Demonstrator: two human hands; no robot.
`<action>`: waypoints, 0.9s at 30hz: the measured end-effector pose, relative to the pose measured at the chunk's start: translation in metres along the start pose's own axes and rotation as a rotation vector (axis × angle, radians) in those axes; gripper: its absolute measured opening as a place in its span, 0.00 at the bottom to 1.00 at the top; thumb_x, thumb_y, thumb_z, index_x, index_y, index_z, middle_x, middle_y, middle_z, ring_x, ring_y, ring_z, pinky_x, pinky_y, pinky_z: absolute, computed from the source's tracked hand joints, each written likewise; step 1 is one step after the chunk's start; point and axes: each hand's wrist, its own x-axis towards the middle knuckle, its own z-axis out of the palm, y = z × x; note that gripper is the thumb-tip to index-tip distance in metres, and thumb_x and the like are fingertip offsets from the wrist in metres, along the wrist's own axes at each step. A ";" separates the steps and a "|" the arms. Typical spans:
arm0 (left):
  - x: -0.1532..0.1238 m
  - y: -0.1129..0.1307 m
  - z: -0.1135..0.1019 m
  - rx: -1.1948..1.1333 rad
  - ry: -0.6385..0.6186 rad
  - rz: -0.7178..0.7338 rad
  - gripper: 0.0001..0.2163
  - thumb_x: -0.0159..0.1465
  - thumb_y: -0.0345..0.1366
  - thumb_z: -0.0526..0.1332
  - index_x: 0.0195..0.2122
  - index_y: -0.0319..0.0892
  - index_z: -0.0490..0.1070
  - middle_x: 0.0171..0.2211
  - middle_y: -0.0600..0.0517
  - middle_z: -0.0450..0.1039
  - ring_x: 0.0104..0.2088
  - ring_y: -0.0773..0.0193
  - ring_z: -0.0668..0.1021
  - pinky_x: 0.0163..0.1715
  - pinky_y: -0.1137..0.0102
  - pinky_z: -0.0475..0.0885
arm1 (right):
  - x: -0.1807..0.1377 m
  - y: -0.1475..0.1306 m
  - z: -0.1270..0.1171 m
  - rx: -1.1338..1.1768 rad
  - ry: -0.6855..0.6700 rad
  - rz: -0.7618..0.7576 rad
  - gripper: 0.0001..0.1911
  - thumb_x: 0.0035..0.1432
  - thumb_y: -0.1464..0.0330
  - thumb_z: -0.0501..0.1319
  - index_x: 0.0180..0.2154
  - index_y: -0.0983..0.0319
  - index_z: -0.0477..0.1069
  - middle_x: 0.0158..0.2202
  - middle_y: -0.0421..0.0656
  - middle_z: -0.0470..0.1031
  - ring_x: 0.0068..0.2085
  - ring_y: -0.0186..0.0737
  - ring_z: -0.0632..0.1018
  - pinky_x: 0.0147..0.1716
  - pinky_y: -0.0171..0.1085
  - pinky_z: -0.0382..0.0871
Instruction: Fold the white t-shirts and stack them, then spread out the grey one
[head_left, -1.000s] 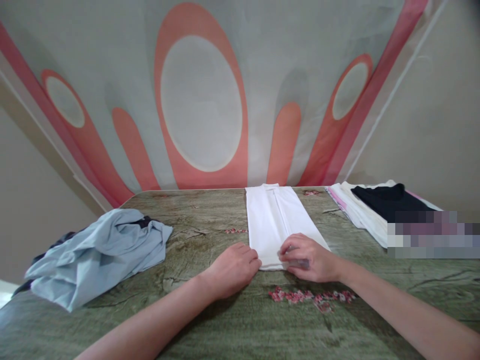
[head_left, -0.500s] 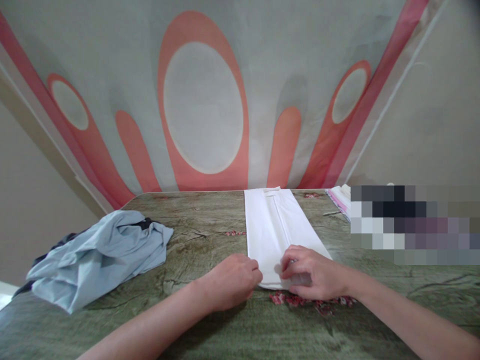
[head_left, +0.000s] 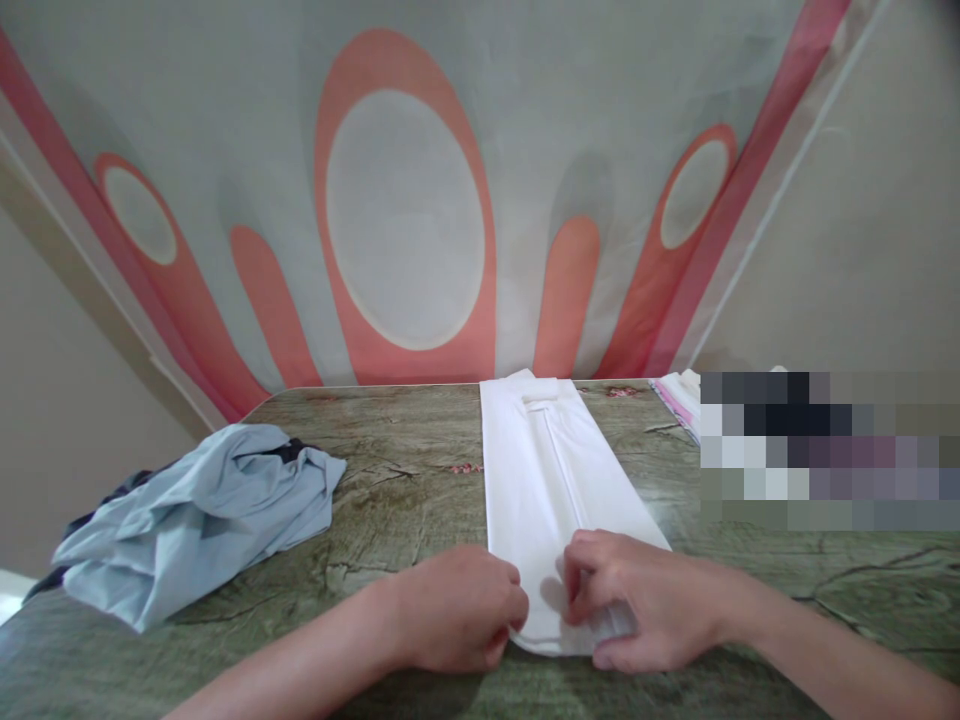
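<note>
A white garment [head_left: 544,480], folded into a long narrow strip, lies lengthwise on the green wood-patterned table [head_left: 405,500]. My left hand [head_left: 457,610] is closed and pinches the strip's near left corner. Just to the right of it, my right hand [head_left: 637,605] is closed on the near right corner. Both hands grip the end closest to me, which sits near the table's front edge. The strip's far end reaches the table's back edge.
A crumpled light-blue garment [head_left: 202,510] lies on the table's left side, over something dark. At the back right sits a pile of folded clothes [head_left: 679,395], mostly covered by a blurred patch. A grey and coral patterned cloth [head_left: 405,200] hangs behind the table.
Both hands have drawn the white strip's near end toward me along the table, and now cover the pink flower marks. The blue garment has not moved.
</note>
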 end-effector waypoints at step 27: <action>0.022 -0.019 0.035 -0.109 0.115 0.012 0.21 0.66 0.46 0.44 0.61 0.55 0.49 0.64 0.52 0.40 0.62 0.44 0.44 0.57 0.46 0.45 | -0.005 0.095 0.005 -0.330 0.436 0.334 0.25 0.61 0.62 0.48 0.58 0.64 0.57 0.60 0.47 0.57 0.60 0.42 0.57 0.58 0.45 0.52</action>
